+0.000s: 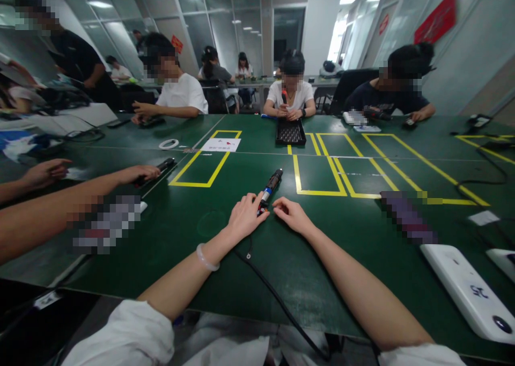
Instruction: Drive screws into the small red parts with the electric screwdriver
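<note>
My left hand (246,216) is closed around the rear of a slim black corded electric screwdriver (272,183), lying on the green table with its tip pointing away from me. A blue and silver section shows along its body, and small red and orange parts show by my left thumb. Just right of it, my right hand (294,216) rests with its fingers curled in and the thumb against them. Whatever those fingers hold, if anything, is hidden. A black cable (277,296) runs from under my left wrist toward the table's near edge, beside a thin wire with a ring end (248,255).
Yellow tape rectangles (321,192) mark the green table (225,291). A white power bank (462,291) lies at right near a blurred phone (408,216). On the left, a co-worker's hand (145,174) holds a black tool. Opposite, a person works over a black tray (290,140).
</note>
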A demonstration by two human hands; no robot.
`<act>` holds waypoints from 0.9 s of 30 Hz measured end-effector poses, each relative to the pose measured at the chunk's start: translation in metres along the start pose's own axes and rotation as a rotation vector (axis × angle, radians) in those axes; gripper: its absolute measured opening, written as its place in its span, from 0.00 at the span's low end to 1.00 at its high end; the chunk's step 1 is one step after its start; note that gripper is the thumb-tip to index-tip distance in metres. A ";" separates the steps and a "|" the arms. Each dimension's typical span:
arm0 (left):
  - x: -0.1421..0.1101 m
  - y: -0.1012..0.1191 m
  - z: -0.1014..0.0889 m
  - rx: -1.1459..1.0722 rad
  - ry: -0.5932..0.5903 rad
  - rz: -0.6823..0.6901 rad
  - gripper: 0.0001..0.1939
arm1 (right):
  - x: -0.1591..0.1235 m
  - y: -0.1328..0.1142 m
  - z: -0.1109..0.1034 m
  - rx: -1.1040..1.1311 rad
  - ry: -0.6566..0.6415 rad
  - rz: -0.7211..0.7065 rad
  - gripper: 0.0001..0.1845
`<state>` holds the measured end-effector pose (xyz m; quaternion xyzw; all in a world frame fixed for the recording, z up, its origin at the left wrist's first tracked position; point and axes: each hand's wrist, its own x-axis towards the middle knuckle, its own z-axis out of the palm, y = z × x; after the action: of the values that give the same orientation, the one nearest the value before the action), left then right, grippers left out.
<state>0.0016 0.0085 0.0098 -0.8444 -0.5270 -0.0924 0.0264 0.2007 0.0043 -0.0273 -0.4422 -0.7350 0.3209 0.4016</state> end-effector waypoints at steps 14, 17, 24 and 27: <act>-0.034 -0.134 -0.013 0.239 0.036 -0.178 0.32 | 0.001 0.001 0.001 -0.061 -0.040 0.006 0.07; -0.035 -0.168 -0.012 0.302 0.032 -0.239 0.32 | 0.002 0.002 0.001 -0.079 -0.048 0.006 0.07; -0.034 -0.228 -0.012 0.321 0.021 -0.397 0.34 | 0.002 0.000 0.000 -0.094 -0.063 0.019 0.07; -0.033 -0.245 -0.015 0.304 0.016 -0.454 0.34 | 0.002 -0.003 -0.001 -0.102 -0.064 0.022 0.07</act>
<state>-0.2336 0.0857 0.0060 -0.6904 -0.7103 -0.0223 0.1354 0.1994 0.0052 -0.0239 -0.4598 -0.7579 0.3011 0.3513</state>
